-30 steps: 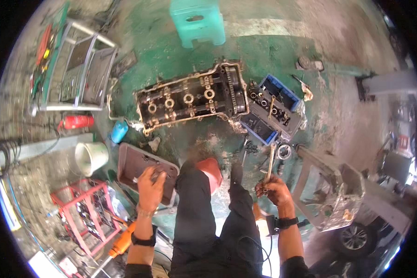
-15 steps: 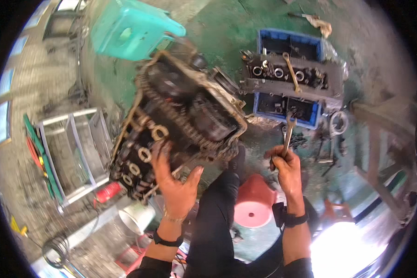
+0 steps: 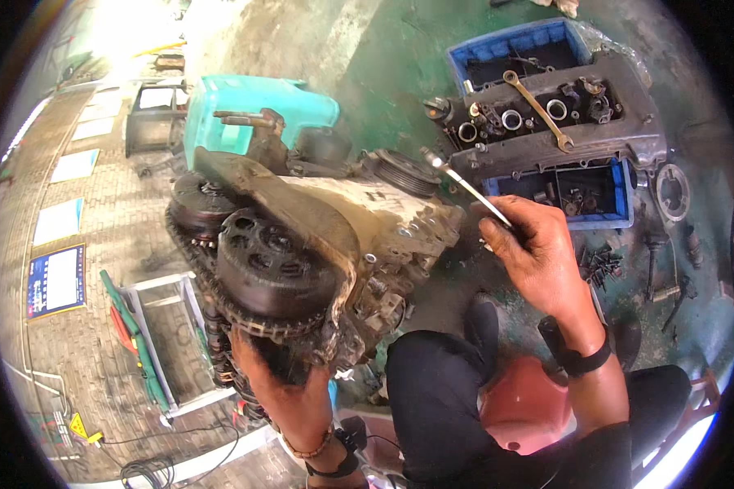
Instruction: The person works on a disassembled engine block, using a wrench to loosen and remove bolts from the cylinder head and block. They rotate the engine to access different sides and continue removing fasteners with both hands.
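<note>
A greasy engine (image 3: pixel 277 253) fills the left middle, tilted so that its round toothed wheels and chain face me. My left hand (image 3: pixel 285 395) is pressed against the lower side of the engine, gripping it below the large toothed wheel (image 3: pixel 273 265). Some of its fingers are hidden behind the engine. In my right hand (image 3: pixel 538 253), right of the engine, is a silver wrench (image 3: pixel 473 186), its head pointing up and left. The wrench head is clear of the engine.
A dark engine cover (image 3: pixel 538 122) with a brass-coloured wrench (image 3: pixel 538 110) across it rests over blue crates (image 3: pixel 628 191). Bolts (image 3: pixel 602 265) lie nearby. A teal stool (image 3: pixel 212 114) stands behind the engine, a pink stool (image 3: pixel 526 399) by my legs, a metal frame (image 3: pixel 171 326) at left.
The engine has tipped, bringing its wheel end toward me. My left hand has gone from spread over its top to its lower side. My right hand has swung the wrench leftward, and the view has shifted.
</note>
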`<state>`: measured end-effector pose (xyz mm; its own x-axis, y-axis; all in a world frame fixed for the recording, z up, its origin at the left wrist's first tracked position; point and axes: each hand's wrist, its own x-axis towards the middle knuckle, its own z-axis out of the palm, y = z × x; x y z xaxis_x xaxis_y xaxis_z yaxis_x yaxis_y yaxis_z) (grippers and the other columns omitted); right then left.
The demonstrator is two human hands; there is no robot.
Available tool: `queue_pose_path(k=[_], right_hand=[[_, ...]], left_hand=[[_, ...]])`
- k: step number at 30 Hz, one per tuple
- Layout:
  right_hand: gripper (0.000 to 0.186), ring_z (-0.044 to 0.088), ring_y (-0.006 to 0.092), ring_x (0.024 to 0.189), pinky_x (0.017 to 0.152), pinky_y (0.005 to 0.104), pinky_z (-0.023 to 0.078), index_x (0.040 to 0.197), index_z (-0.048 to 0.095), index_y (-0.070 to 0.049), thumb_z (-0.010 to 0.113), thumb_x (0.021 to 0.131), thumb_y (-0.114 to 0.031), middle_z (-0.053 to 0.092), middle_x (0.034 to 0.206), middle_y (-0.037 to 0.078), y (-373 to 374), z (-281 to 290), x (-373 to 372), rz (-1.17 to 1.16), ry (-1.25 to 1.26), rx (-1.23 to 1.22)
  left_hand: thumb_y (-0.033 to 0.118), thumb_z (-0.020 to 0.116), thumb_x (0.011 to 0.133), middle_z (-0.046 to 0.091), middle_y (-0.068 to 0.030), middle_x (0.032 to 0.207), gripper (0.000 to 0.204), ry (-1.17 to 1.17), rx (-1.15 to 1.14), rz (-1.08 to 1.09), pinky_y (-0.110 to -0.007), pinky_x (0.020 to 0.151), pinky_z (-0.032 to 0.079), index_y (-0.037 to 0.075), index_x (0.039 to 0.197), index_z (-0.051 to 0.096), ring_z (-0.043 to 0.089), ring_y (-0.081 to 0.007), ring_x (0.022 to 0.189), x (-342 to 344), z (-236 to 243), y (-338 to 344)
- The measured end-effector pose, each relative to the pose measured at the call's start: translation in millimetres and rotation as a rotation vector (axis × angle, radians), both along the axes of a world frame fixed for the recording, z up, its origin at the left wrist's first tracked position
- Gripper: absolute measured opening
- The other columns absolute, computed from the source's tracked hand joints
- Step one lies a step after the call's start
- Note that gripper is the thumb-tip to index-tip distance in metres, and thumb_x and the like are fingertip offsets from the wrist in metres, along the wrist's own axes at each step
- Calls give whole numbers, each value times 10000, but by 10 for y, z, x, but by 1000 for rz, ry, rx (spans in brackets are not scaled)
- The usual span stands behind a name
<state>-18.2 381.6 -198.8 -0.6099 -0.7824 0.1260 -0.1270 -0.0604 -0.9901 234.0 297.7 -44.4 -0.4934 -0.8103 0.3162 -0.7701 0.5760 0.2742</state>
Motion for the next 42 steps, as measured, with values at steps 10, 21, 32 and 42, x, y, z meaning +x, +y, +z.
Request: queue_pose_path(k=[10,21,32,42], right_hand=[[295,627,244,669,646,368,482,956,647,45,552,938,-234,646,763,201,279,437,421,-109,-113,62],[302,569,143,628,609,320,472,918,641,44,569,925,-250,643,719,115,885,592,806,-243,-3,99],[202,464,45,668,603,240,397,957,663,41,625,910,-151,589,733,-31,585,381,502,-121,-275,-29],[171,492,73,601,559,255,421,947,639,73,630,897,-90,552,623,43,436,86,312,91,-444,-163]], left_hand=[[83,640,780,464,-274,1331,629,-108,-233,-202,-500,1087,263,-81,1339,403,390,-448,1259,-36,16,-153],[35,685,742,481,-269,1306,650,19,-208,-232,-498,1093,251,-26,1338,433,421,-430,1240,-70,-26,-227],[270,804,690,418,-306,1365,883,-99,-66,-121,-483,1112,239,-96,1367,370,347,-426,1307,-193,133,-73],[507,771,700,285,-338,1420,1087,-369,-342,-138,-531,1099,182,-124,1399,228,256,-477,1321,-307,-33,-102]])
